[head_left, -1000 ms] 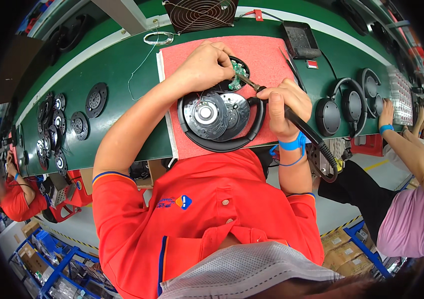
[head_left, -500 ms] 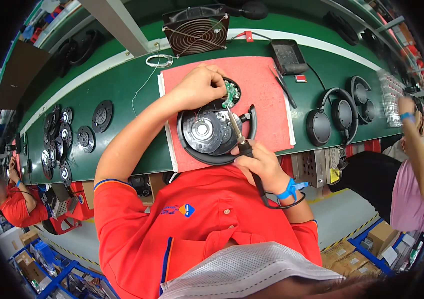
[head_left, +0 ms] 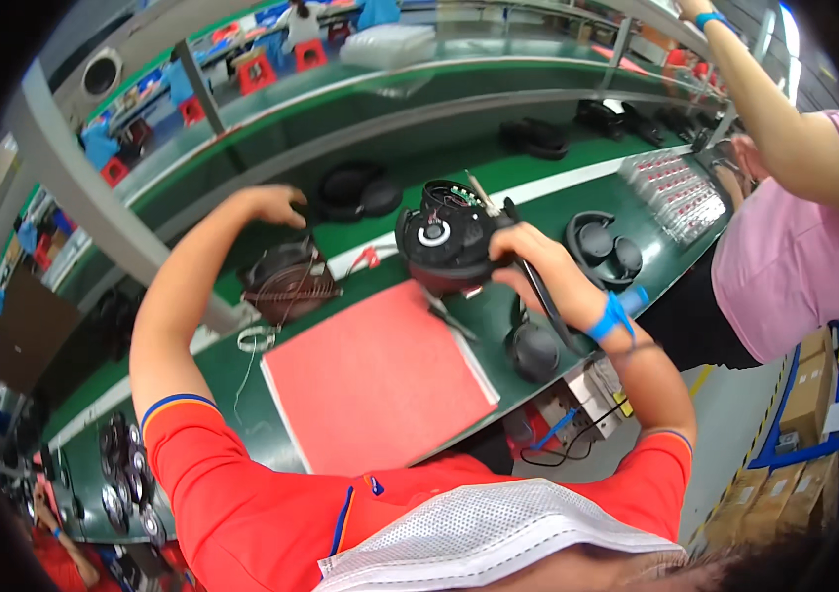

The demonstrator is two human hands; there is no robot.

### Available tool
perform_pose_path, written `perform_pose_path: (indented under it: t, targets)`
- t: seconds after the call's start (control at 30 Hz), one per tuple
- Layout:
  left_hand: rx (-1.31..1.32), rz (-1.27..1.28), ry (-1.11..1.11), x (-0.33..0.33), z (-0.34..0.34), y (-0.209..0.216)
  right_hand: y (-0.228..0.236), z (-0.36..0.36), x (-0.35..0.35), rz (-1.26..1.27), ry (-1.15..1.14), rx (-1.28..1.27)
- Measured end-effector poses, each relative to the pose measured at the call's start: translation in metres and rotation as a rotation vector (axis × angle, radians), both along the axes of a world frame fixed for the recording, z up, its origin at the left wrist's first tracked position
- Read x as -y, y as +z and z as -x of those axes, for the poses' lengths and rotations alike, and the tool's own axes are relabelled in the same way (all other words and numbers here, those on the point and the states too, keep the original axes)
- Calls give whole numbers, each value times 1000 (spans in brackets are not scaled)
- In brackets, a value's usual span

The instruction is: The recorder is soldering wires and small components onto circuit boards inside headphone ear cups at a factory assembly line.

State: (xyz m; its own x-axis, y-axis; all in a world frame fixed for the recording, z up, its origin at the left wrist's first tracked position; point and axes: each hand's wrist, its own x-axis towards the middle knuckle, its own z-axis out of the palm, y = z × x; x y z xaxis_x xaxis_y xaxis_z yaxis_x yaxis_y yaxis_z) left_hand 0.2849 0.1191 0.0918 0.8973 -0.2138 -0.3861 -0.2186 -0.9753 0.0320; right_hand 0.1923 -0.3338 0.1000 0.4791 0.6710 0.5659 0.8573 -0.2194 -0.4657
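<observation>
The opened headphones [head_left: 431, 233], black with a bare green circuit board in one cup, are beyond the pink mat, over or on the spot by the fan; I cannot tell whether they rest there. At their right edge my right hand [head_left: 538, 259] is closed round a soldering iron [head_left: 480, 189], its metal tip pointing away from me. Whether these fingers also grip the headphones is hidden. My left hand [head_left: 273, 205] is stretched out over the fan [head_left: 286, 274], fingers loosely curled and apart, nothing visible in them. Another black headphone set [head_left: 358, 189] lies just beyond it.
The pink mat [head_left: 380, 380] lies before me, with tweezers [head_left: 451, 318] by its far right corner. Black headphones [head_left: 602, 245] and clear trays [head_left: 671, 195] are to the right, where a co-worker in pink stands close. Speaker plates [head_left: 126, 469] lie left. A metal post [head_left: 104, 207] rises at left.
The opened headphones have gone from the pink mat to beyond it, with my right hand and the soldering iron. My left hand has left the circuit board and reached forward left. The view has tilted up.
</observation>
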Motion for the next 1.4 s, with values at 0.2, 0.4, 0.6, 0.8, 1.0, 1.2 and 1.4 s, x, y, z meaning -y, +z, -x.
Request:
perform_pose_path:
  t: [0.2, 0.4, 0.6, 0.8, 1.0, 1.2, 1.4]
  targets:
    - [-211, -73, -21, 49, -47, -25, -61, -161, -22, 50, -185, 43]
    - [-108, -177, -219, 39, -63, -36, -79, -191, -41, 50, -233, 45]
    - [496, 175, 77, 29, -18, 56, -33, -117, -28, 132, -194, 67]
    - [838, 757, 349, 41, 130, 154, -16, -23, -6, 27, -126, 64]
    - [508, 1037, 559, 89, 302, 86, -36, 53, -9, -37, -123, -13]
    - [6, 1299, 908, 118, 349, -59, -60, 83, -41, 36, -58, -75]
    - [682, 591, 614, 107, 332, -56, -79, 104, -59, 48, 26, -42]
